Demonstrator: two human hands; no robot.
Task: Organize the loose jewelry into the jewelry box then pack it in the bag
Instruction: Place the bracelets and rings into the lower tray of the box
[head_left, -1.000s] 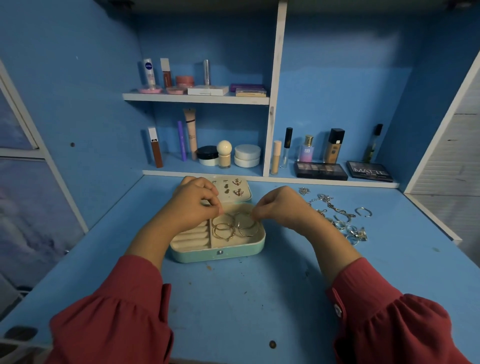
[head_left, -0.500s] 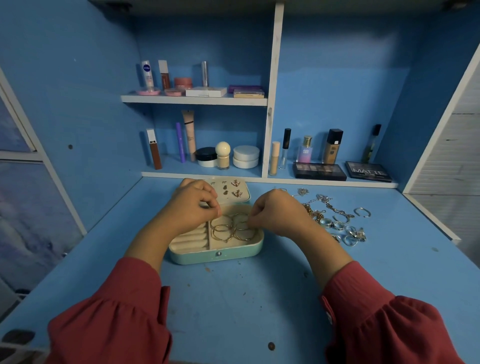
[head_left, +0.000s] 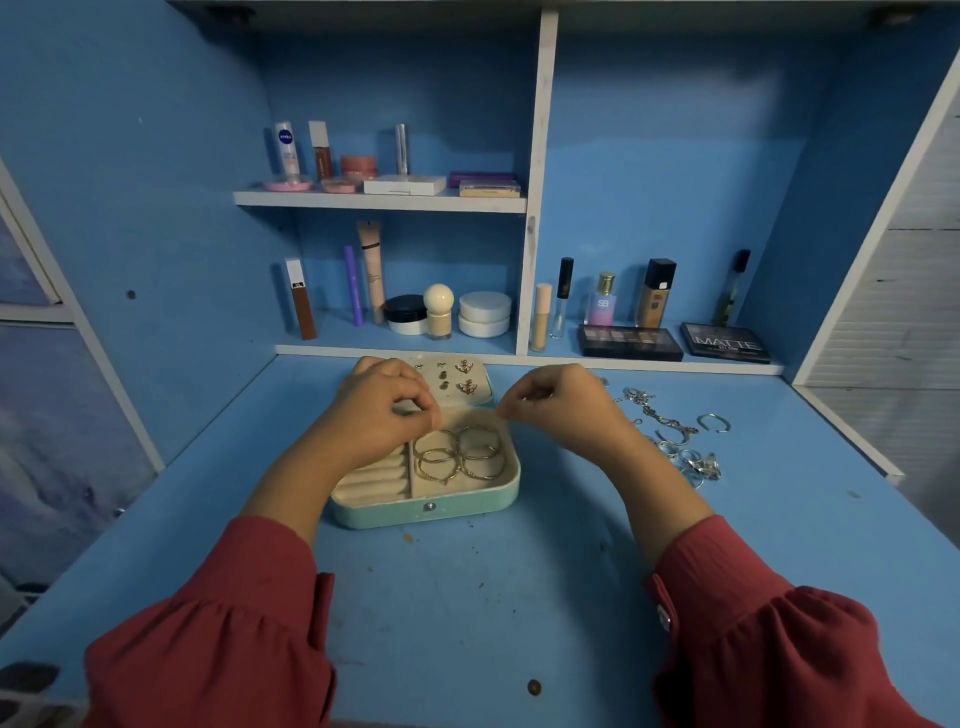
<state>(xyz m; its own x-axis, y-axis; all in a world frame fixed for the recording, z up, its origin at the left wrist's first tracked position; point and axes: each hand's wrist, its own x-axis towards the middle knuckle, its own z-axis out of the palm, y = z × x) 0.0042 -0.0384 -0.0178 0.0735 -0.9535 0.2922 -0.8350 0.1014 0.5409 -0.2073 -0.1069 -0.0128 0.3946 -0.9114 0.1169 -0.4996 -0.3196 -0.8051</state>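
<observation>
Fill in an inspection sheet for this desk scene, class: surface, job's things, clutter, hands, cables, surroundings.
Surface: blue desk top, speckled with small marks.
Job's things: open mint-green jewelry box holding gold bangles, earrings pinned in its lid; loose silver jewelry heaped right of the box.
Clutter: nothing seen besides the jewelry.
Hands: left hand and right hand above the box, fingers curled in pinches; whatever they hold is too small to see.
Cables: nothing seen.
Surroundings: white shelves with cosmetics; two dark eyeshadow palettes.
</observation>
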